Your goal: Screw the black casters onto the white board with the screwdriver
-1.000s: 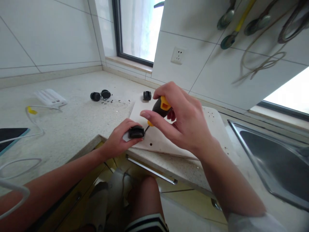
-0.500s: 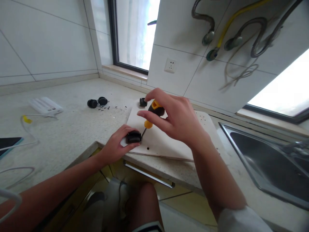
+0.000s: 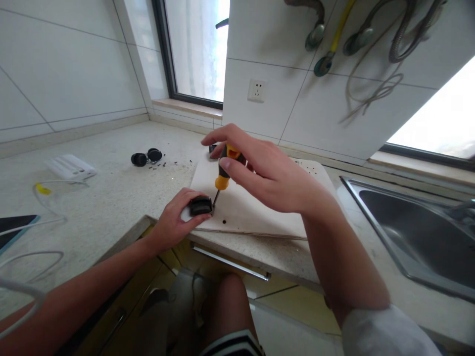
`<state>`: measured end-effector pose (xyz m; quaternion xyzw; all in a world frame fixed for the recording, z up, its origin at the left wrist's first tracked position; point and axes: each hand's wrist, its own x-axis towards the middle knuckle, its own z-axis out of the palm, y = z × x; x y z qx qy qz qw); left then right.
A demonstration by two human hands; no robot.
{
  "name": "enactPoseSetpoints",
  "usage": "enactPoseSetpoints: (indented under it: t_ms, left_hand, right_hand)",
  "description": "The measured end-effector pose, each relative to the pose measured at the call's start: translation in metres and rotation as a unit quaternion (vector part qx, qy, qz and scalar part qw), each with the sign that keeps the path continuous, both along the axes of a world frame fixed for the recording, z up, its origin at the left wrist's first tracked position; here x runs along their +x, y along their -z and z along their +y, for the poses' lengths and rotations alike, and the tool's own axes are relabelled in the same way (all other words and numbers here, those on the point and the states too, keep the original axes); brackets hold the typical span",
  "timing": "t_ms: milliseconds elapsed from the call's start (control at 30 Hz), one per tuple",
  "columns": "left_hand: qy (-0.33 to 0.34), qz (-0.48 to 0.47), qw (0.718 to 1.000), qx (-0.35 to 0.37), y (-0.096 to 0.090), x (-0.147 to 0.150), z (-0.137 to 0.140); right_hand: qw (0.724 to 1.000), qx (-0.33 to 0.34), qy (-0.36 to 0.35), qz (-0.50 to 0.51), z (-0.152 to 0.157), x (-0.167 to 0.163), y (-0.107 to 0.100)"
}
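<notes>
Black plastic caster wheel (image 3: 200, 205) sits at the near left corner of the white board (image 3: 260, 207), right at the counter edge, with the left hand (image 3: 174, 220) curled around it, fingers closed on its sides. Just to its right, the screwdriver (image 3: 222, 173) stands nearly upright, tip down at the wheel's base, handle leaning slightly away. Right hand (image 3: 267, 173) pinches the orange and black handle from above, fingers loosely bent. Looks like the tip is on a screw, but it's too small to tell. Further back, two more wheels (image 3: 146, 157) lie on the counter (image 3: 111, 193) with scattered screws. Steel sink (image 3: 419, 232) on the right has nothing visible in it.
</notes>
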<state>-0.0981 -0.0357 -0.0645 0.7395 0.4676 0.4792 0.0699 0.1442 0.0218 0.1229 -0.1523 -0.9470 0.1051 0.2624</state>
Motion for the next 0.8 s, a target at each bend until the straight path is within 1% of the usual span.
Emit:
enactPoseSetpoints:
  t_ms: [33,67,133,167,200,267,300,333,367,433,467,500,567,600,633,667,700,767,800]
  left_hand:
    - [0.001,0.002,1.000,0.001,0.000,0.000,0.000]
    - [0.002,0.005,1.000,0.001,0.001,0.000,0.001]
    - [0.002,0.004,1.000,0.002,0.002,-0.001,0.001]
    - [0.001,0.001,1.000,0.004,0.002,-0.001,0.001]
    - [0.000,-0.002,1.000,0.005,0.003,-0.001,0.001]
    - [-0.004,-0.006,1.000,0.006,0.003,-0.001,0.001]
    - [-0.005,-0.005,1.000,0.004,0.002,0.000,0.001]
    - [-0.005,-0.002,1.000,0.002,0.002,0.000,0.001]
    - [-0.004,0.001,1.000,0.000,0.001,0.000,0.000]
    - [0.000,0.003,1.000,-0.002,0.001,0.000,0.000]
    - [0.002,0.002,1.000,-0.002,0.001,0.000,0.000]
    - [0.004,0.001,1.000,-0.002,0.001,0.000,0.000]
    - [0.005,0.001,1.000,-0.002,0.001,-0.001,0.000]
    - [0.005,0.003,1.000,-0.001,0.001,-0.001,0.000]
    - [0.004,0.005,1.000,0.000,0.002,-0.001,0.000]
    - [0.004,0.007,1.000,0.001,0.002,-0.001,0.000]
    - [0.004,0.008,1.000,0.003,0.002,-0.001,0.000]
    - [0.004,0.008,1.000,0.003,0.002,-0.001,0.000]
    - [0.004,0.008,1.000,0.001,0.002,-0.001,0.000]
  right_hand:
    - [1.000,0.009,0.014,0.005,0.001,0.001,0.000]
    - [0.998,0.034,0.060,0.012,0.001,0.000,0.001]
    - [0.983,0.089,0.160,0.017,-0.003,-0.002,0.002]
    - [0.980,0.099,0.173,0.015,-0.006,-0.004,0.003]
    - [0.985,0.091,0.149,0.006,-0.009,-0.005,0.003]
    - [0.997,0.054,0.049,-0.018,-0.013,-0.006,0.003]
    - [0.999,0.043,0.026,-0.022,-0.014,-0.007,0.003]
    - [0.998,0.044,0.039,-0.017,-0.015,-0.007,0.003]
    - [0.995,0.058,0.079,-0.009,-0.015,-0.008,0.003]
    - [0.980,0.096,0.174,0.008,-0.014,-0.007,0.004]
    - [0.976,0.104,0.193,0.010,-0.013,-0.006,0.003]
    - [0.979,0.095,0.178,0.008,-0.012,-0.004,0.002]
    - [0.997,0.033,0.076,-0.010,-0.007,0.002,-0.002]
    - [0.999,-0.002,0.030,-0.015,-0.005,0.005,-0.004]
    - [0.999,-0.023,0.018,-0.015,-0.002,0.006,-0.005]
    - [0.999,-0.025,0.038,-0.002,0.000,0.007,-0.005]
    - [0.996,-0.010,0.083,0.017,0.002,0.007,-0.004]
    - [0.984,0.039,0.169,0.050,0.002,0.004,-0.002]
    - [0.980,0.055,0.184,0.054,0.001,0.002,0.000]
